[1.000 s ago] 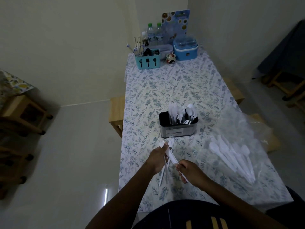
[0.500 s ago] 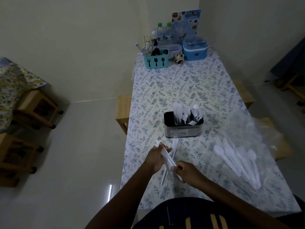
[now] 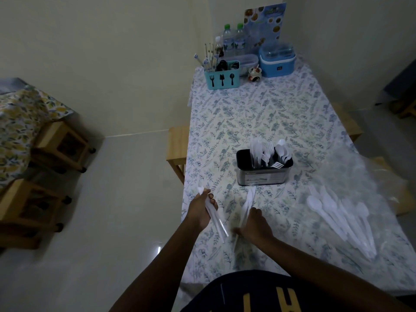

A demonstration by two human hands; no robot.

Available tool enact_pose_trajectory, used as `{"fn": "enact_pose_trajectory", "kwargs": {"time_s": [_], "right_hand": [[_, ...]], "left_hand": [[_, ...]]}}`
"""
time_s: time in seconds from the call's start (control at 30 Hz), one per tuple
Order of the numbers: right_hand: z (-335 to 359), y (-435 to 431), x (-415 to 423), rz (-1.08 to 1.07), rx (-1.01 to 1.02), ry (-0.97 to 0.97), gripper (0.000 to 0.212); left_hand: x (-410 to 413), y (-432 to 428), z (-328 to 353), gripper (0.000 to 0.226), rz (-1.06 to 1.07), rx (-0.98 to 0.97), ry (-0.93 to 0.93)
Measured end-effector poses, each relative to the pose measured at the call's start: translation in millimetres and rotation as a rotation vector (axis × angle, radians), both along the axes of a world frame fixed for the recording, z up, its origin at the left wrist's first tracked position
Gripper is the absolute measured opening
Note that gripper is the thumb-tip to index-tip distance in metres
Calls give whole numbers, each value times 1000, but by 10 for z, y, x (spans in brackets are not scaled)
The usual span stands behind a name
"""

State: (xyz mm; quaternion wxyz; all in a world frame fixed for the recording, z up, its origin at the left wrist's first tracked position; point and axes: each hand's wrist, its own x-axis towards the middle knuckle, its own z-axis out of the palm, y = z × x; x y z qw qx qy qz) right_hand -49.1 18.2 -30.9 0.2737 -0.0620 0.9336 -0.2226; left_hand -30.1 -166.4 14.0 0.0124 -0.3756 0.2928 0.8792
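Held: left hand (image 3: 202,211) grips a bundle of white knives (image 3: 219,224). On the tablecloth (image 3: 258,115), right hand (image 3: 256,224) touches loose knives (image 3: 249,199) — clasp cannot be told.

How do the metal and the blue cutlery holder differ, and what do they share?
The metal cutlery holder is silver-grey; the blue cutlery holder bears black cutlery icons. The metal one stands halfway along the table, the blue one at its far end. The metal one holds white plastic cutlery, the blue one thin sticks. Both stand upright.
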Motion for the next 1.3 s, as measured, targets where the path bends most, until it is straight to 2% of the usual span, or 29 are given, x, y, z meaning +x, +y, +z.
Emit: {"fn": "enact_pose_trajectory", "kwargs": {"time_s": [0.1, 0.3, 0.37, 0.53, 0.7, 0.87, 1.0, 1.3], "right_hand": [[-60, -31, 14, 3, 37, 43, 74], [-59, -21, -124, -119, 12, 92, 39], [-49, -72, -123, -176, 16, 108, 39], [-109, -215, 21, -232, 43, 129, 59], [-108, -293, 25, -303, 69, 104, 34], [-92, -231, -36, -307, -6, 28, 37], [-92, -170, -29, -278, 33, 15, 39], [-26, 60, -69, -159, 148, 61, 20]], "left_hand": [[40, -63, -38, 22, -21, 34, -9], [89, -139, -170, 19, -92, 45, 6], [90, -156, -185, 21, -110, 49, 5], [57, -167, -170, 22, -118, 53, -9], [25, -155, -186, 17, -123, 86, -86], [5, -143, -243, 13, -169, 68, -96], [-2, -104, -249, 8, -169, 33, -122], [-24, -12, -252, 9, -167, -32, -117]]}}
